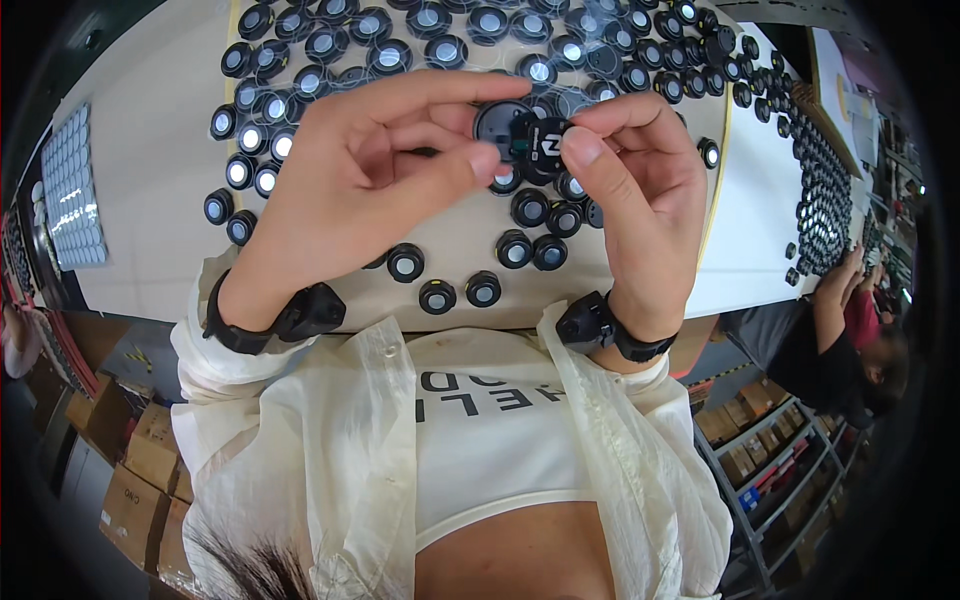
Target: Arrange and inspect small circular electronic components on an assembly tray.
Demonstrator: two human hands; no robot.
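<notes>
My left hand [370, 165] pinches a round black plastic part [493, 122] between thumb and fingers, its hollow, dark face partly showing. Close against it, my right hand [645, 185] grips a smaller black piece [546, 150] with a white mark, between thumb and forefinger. The two pieces overlap in view; whether they are joined I cannot tell. Both are raised over the table, among many like units, black and round with pale discs on top. Several of these stand below my hands, one such black unit [436, 296] near the table's front edge.
Rows of black units [388, 57] cover the far part of the pale table [150, 200]. A sheet of round pale discs [72, 190] lies at left. More units [830, 220] crowd the white surface at right, where another person [810, 340] works. Cardboard boxes [135, 510] stand lower left.
</notes>
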